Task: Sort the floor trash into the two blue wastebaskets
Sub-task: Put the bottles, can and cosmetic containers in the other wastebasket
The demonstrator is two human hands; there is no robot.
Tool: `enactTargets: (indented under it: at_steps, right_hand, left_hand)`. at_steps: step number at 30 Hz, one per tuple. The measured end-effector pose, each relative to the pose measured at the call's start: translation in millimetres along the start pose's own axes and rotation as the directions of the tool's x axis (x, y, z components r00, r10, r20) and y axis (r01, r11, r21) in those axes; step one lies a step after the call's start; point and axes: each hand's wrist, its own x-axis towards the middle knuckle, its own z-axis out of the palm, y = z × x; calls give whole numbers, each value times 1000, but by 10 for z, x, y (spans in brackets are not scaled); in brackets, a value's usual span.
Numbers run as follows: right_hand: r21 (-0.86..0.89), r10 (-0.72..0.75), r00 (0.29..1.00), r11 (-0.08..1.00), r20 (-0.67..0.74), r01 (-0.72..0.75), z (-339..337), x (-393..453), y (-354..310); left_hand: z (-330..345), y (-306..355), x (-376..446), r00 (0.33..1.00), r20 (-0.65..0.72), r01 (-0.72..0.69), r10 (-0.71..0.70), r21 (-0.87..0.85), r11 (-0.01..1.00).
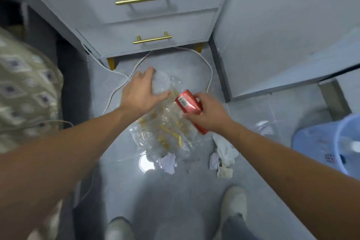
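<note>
My right hand [209, 113] is shut on a red soda can [188, 102], held tilted above the floor trash. My left hand [139, 92] grips a round translucent plastic lid [161, 84] between thumb and fingers. Below both hands lies a crumpled clear plastic wrapper [165, 132] with yellow scraps in it. Crumpled white tissues [168, 162] and more tissue pieces [224, 152] lie on the grey floor nearer my feet. One blue wastebasket [319, 140] stands at the right edge, only partly in view; a second basket is not visible.
A grey drawer cabinet [150, 25] with gold handles stands just beyond the trash, with a white cable [204, 64] looping on the floor before it. A grey wall panel [272, 45] is at the right, a patterned cushion [25, 87] at the left. My shoes [234, 202] are below.
</note>
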Motion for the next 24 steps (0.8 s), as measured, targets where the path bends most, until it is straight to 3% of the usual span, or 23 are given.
enactTargets:
  at_steps: [4,9,12,17,21,24]
  right_hand:
    - [82,157,988,984,-2,-157,-489,-965,18]
    - [66,326,940,945,-101,-321,-1234,-1868,608]
    - [125,370,904,928,-216,-350,-1661,-2369,1154]
    - [148,434,781,898,-449,-415,-2233,-2991,2216]
    - [151,507,694,848,-511,-508,-2502,-3194,3056]
    - [106,508,688,836,-519,-538,-2510,-3196,3608]
  left_hand:
    - [-279,857,-682,994,80,-71,78,-83,994]
    - [-242,2064,-1192,965,140,-206,223,-122,971]
    - [-4,2768,-1337,930,187,-289,316,-156,944]
    - [584,3929,-1382,900,216,-326,379,-242,914]
    - [1185,4761,-1307,875,221,-369,432,-275,888]
    - [1696,5302,-1213,848,226,-425,479,-251,870]
